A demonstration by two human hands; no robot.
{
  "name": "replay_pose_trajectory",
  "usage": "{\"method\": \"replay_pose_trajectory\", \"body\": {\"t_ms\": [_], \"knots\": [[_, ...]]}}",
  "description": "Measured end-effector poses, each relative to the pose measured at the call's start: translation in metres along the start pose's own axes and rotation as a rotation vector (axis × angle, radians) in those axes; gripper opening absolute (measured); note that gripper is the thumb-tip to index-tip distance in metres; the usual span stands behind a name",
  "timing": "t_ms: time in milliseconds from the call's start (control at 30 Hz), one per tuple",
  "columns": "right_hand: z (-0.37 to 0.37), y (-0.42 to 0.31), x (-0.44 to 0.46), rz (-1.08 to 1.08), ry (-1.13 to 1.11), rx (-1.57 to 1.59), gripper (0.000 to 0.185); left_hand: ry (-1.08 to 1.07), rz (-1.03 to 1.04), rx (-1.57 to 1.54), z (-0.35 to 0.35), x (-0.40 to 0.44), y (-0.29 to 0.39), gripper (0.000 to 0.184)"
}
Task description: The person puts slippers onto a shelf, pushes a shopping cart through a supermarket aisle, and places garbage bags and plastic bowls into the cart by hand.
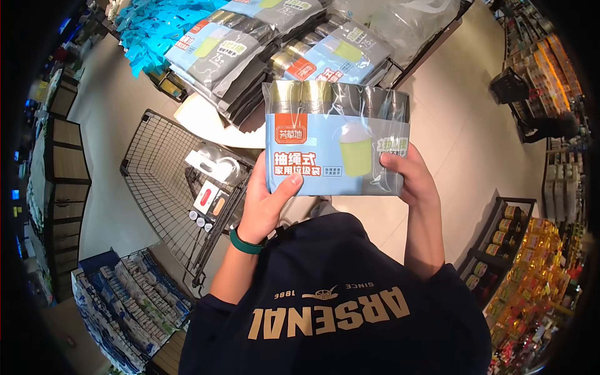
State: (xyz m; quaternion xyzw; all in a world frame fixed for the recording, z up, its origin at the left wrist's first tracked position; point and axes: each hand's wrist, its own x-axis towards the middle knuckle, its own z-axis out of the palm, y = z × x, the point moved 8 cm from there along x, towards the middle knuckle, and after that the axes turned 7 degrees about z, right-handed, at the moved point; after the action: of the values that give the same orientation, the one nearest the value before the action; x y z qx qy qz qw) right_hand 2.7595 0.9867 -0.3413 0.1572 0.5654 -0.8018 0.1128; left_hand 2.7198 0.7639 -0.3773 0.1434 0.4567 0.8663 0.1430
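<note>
Between my two hands is a clear-wrapped pack of drawstring garbage bags (331, 140), held up in front of my chest with its blue, red and grey label facing me. The tops of several rolls show through the plastic along its upper edge. My left hand (269, 194), with a green band at the wrist, grips the lower left corner, thumb on the front. My right hand (412, 172) grips the right edge, thumb also on the front. The fingers of both hands are hidden behind the pack. Similar packs (337, 53) lie stacked on a display just beyond.
A wire shopping cart (162, 169) stands at my left with a few packaged goods (212, 197) inside. Bright blue packets (156, 31) are heaped at the back left. Shelves of small goods stand at lower left (131, 306) and lower right (525, 269). A dark figure (556, 125) is at far right.
</note>
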Motion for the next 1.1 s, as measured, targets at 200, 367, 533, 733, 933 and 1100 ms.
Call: {"method": "replay_pose_trajectory", "body": {"t_ms": [200,367,533,733,933,1100], "knots": [[0.049,0.029,-0.023,-0.082,0.044,-0.021,0.043,-0.024,-0.004,0.053,-0.036,-0.040,0.021,0.048],[0.084,0.048,-0.047,-0.129,0.080,-0.032,0.040,-0.024,0.002,0.100,-0.061,-0.073,0.030,0.047],[0.104,0.058,-0.059,-0.156,0.124,-0.083,0.038,-0.012,0.140,0.289,-0.070,-0.089,0.051,0.056],[0.131,0.063,-0.073,-0.222,0.205,-0.191,0.039,-0.130,0.589,1.184,-0.033,-0.122,0.092,0.087],[0.186,0.085,-0.094,-0.249,0.086,-0.234,0.051,0.011,0.790,1.309,-0.020,-0.142,0.074,0.076],[0.199,0.099,-0.103,-0.200,-0.140,-0.081,0.062,0.135,0.937,1.056,-0.036,-0.156,0.090,0.054]]}}
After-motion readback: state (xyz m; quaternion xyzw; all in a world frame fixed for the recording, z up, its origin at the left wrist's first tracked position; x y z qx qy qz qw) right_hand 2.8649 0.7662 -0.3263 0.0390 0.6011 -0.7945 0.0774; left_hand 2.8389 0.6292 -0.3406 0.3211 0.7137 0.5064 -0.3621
